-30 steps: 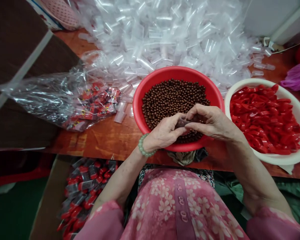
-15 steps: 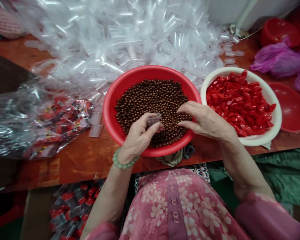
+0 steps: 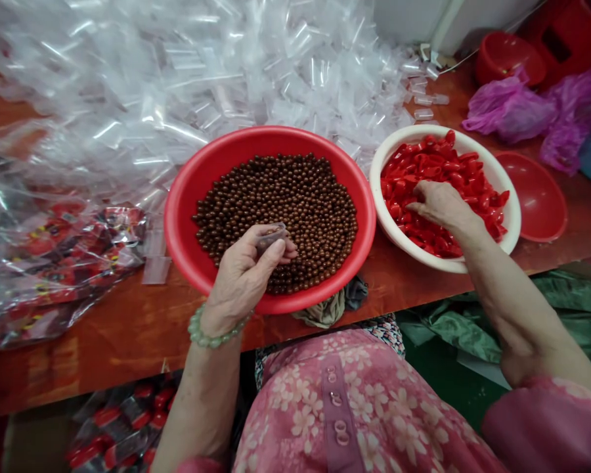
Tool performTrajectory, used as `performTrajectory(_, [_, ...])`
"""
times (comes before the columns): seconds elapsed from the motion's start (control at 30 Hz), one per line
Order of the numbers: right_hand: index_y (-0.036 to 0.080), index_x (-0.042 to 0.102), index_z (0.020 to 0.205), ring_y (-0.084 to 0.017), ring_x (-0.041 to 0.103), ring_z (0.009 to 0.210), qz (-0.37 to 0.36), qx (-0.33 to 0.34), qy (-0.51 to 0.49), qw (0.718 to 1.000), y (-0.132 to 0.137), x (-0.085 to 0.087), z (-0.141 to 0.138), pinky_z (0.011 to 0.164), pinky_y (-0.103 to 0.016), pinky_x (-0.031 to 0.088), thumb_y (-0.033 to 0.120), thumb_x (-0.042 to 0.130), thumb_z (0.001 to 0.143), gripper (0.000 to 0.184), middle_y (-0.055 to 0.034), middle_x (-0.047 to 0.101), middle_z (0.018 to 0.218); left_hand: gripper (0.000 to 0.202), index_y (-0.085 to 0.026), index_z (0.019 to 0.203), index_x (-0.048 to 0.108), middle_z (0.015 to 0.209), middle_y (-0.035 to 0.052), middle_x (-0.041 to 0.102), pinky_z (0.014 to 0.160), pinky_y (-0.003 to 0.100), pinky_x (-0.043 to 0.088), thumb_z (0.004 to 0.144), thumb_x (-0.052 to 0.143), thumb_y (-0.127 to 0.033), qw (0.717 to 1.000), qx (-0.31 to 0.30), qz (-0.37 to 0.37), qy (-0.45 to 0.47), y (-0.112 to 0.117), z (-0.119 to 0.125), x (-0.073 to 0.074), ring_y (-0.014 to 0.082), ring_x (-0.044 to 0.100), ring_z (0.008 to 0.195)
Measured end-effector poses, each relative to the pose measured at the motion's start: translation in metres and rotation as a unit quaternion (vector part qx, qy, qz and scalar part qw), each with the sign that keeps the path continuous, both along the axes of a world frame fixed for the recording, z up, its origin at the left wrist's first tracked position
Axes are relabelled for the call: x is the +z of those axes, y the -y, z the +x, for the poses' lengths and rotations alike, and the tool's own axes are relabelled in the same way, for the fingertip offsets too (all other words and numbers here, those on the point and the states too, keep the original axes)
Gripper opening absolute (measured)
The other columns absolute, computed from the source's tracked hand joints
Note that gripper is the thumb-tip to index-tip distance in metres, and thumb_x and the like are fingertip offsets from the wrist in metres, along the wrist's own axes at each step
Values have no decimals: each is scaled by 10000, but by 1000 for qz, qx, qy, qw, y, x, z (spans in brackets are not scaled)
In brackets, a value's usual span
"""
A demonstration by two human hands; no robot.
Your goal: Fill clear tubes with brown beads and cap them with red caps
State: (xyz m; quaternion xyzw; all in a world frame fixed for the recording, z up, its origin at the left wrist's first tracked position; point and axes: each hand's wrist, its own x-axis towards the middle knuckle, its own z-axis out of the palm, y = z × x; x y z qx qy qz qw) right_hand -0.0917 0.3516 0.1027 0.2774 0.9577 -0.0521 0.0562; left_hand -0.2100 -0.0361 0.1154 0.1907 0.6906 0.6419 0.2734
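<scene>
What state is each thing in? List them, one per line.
Left hand: closed on a small clear plastic container.
Right hand: at glossy red plastic pieces; grip unclear.
Round red plastic basin: partly filled with small round brown balls.
Round white plastic basin: heaped with those red pieces.
Clear plastic bag: crumpled, red packets inside.
Clear plastic containers: loosely heaped.
Thin purple plastic bag: crumpled.

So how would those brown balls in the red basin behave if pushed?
The brown balls would probably roll, being round and loose. They may feel slippery, given their glossy shine. The red basin, rim raised, should contain them.
</scene>
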Motion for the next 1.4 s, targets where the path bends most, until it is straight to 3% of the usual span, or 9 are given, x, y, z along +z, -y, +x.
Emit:
performTrajectory(0.17, [200, 695, 804, -134, 432, 609, -101, -23, -170, 980, -11, -1, 15, 646, -326, 339, 148, 835, 673, 199, 11, 580, 612, 435, -169, 1078, 647, 896, 37, 743, 795, 268, 612, 868, 750, -535, 1000, -5, 0, 5, -1, 1, 2, 145, 717, 829])
performTrajectory(0.4, [223, 704, 896, -115, 577, 569, -216, -49, -292, 931, -21, 14, 47, 560, -308, 440, 289, 861, 745, 228, 1, 675, 668, 389, -181, 1036, 656, 871, 33, 748, 788, 281, 623, 854, 774, -504, 1000, 5, 10, 4, 0, 1, 2, 154, 721, 819])
performTrajectory(0.47, [242, 689, 885, -118, 634, 574, -287, -51, -364, 885, -13, 21, 50, 576, -306, 510, 331, 863, 755, 235, 2, 688, 677, 361, -185, 1017, 658, 861, 30, 749, 781, 275, 625, 848, 788, -475, 1000, 4, 21, 14, -1, 1, 3, 149, 721, 805])
performTrajectory(0.6, [254, 700, 854, -134, 712, 633, -449, -53, -501, 738, 43, 34, 43, 588, -281, 585, 301, 945, 650, 323, 13, 707, 728, 341, -187, 958, 648, 831, 10, 747, 760, 260, 631, 783, 855, -394, 995, 0, 65, 70, -10, 10, 10, 129, 722, 747])
performTrajectory(0.73, [253, 674, 900, -126, 723, 607, -507, -32, -511, 693, 127, 30, 26, 638, -268, 633, 397, 939, 678, 374, 40, 738, 747, 366, -177, 914, 625, 903, 26, 778, 743, 245, 637, 748, 880, -380, 984, -21, 119, 127, -28, 31, 17, 131, 754, 761])
performTrajectory(0.93, [266, 679, 921, -154, 758, 649, -533, -20, -486, 692, 196, 9, 16, 654, -277, 657, 458, 905, 739, 348, 33, 768, 805, 485, -209, 991, 594, 889, -9, 758, 754, 285, 668, 699, 904, -439, 975, 23, 153, 158, -32, 44, 6, 157, 771, 764])
performTrajectory(1.07, [251, 705, 898, -144, 732, 663, -507, 50, -428, 747, 197, 12, 22, 635, -254, 628, 352, 907, 748, 271, 22, 758, 791, 374, -207, 931, 618, 845, -17, 717, 701, 243, 635, 763, 859, -438, 986, 31, 137, 92, -24, 39, 6, 125, 726, 732])
performTrajectory(1.23, [267, 702, 1255, -158, 756, 800, -446, 177, -332, 812, 192, 26, 26, 697, -261, 627, 373, 844, 827, 463, -31, 794, 1018, 226, -190, 893, 686, 866, 6, 724, 755, 241, 578, 805, 813, -355, 998, -2, 61, 0, -22, 38, 11, 128, 681, 786])
performTrajectory(1.4, [278, 783, 1123, -177, 764, 829, -365, 272, -375, 808, 200, 30, 18, 800, -305, 635, 291, 775, 895, 228, -33, 818, 966, 184, -192, 935, 690, 941, 27, 741, 869, 271, 571, 860, 758, -346, 997, 7, 59, -47, -23, 42, 12, 153, 696, 894])
